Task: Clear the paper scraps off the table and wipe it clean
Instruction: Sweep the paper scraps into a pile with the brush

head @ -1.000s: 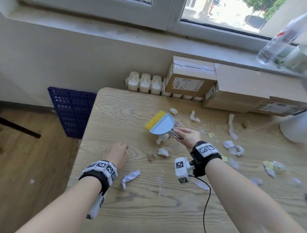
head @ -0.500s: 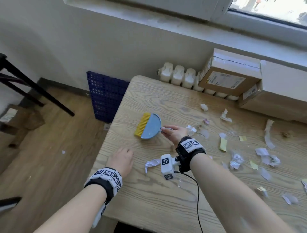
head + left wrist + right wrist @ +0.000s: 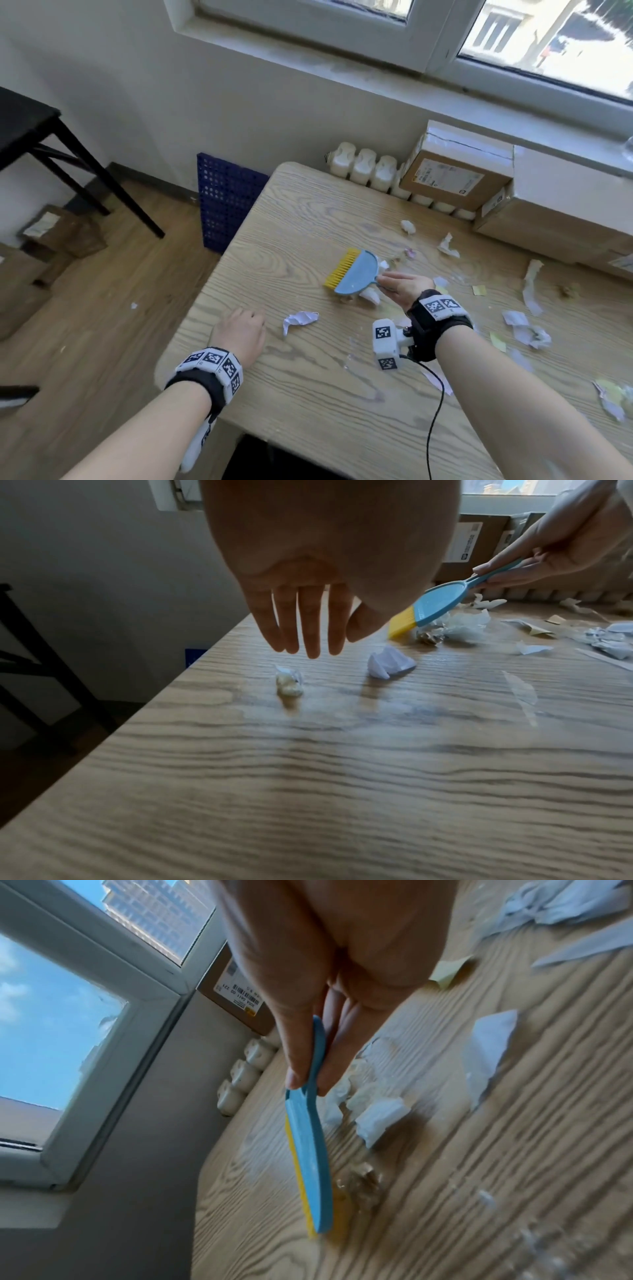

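Note:
My right hand (image 3: 399, 286) pinches the handle of a small blue brush with yellow bristles (image 3: 352, 274), bristles pointing left over the wooden table (image 3: 308, 404). In the right wrist view the brush (image 3: 308, 1156) stands on edge beside crumpled white scraps (image 3: 377, 1118). My left hand (image 3: 241, 330) hovers over the table near its left edge, fingers straight and holding nothing (image 3: 304, 620). A crumpled white scrap (image 3: 299, 319) lies between my hands, and a small yellowish wad (image 3: 289, 683) sits just under the left fingers. Several more paper scraps (image 3: 525, 330) litter the right half.
Cardboard boxes (image 3: 452, 171) and a white radiator (image 3: 366, 168) line the table's far edge under the window. A blue perforated crate (image 3: 226, 202) stands on the floor left of the table. A black stool (image 3: 51, 144) and brown boxes (image 3: 65, 229) are further left.
The view has swung left and up, showing more floor. The brush has swept toward me with a small heap of scraps gathered beside it. My left hand stays near the table's left edge.

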`<act>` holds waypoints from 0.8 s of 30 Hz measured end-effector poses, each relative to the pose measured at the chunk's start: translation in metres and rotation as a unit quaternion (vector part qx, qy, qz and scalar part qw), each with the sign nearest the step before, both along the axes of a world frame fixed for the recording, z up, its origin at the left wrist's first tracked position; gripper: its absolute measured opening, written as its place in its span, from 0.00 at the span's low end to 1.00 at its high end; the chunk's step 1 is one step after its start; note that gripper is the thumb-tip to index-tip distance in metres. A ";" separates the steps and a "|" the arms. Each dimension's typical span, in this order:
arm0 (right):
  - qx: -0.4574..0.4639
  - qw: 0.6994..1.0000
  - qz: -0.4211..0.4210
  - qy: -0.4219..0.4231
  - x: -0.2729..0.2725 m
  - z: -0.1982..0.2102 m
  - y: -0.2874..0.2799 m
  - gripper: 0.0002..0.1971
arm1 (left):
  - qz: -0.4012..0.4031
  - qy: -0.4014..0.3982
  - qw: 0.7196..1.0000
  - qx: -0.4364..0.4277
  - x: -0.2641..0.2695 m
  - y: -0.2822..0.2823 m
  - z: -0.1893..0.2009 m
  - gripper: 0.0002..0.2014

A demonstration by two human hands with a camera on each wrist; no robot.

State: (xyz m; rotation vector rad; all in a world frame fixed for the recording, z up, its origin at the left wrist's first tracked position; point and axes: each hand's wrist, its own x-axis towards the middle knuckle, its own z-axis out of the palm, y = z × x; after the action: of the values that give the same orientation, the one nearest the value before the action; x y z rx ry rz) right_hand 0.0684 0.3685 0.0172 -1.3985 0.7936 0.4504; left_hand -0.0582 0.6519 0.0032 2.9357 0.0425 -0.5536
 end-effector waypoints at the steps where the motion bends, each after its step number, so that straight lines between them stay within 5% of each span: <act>1: 0.025 1.000 0.002 0.000 -0.004 0.003 0.002 0.16 | 0.009 -0.002 1.000 -0.001 -0.007 -0.003 0.002 0.14; 11: 0.126 0.984 0.125 0.004 -0.041 0.014 0.103 0.15 | 0.098 0.019 0.995 -0.014 -0.082 0.012 -0.003 0.13; 18: 0.058 0.969 0.233 0.052 -0.058 -0.006 0.171 0.05 | 0.095 0.018 0.995 -0.014 -0.094 0.039 -0.010 0.13; 24: -0.079 0.959 0.265 0.056 -0.054 -0.010 0.171 0.03 | 0.068 0.037 0.997 -0.032 -0.090 0.042 -0.013 0.14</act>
State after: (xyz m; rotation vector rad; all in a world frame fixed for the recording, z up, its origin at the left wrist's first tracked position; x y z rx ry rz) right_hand 0.0145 0.5393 0.0074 -1.7516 0.5429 0.9026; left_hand -0.1485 0.6936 -0.0097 2.8232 0.2262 -0.6299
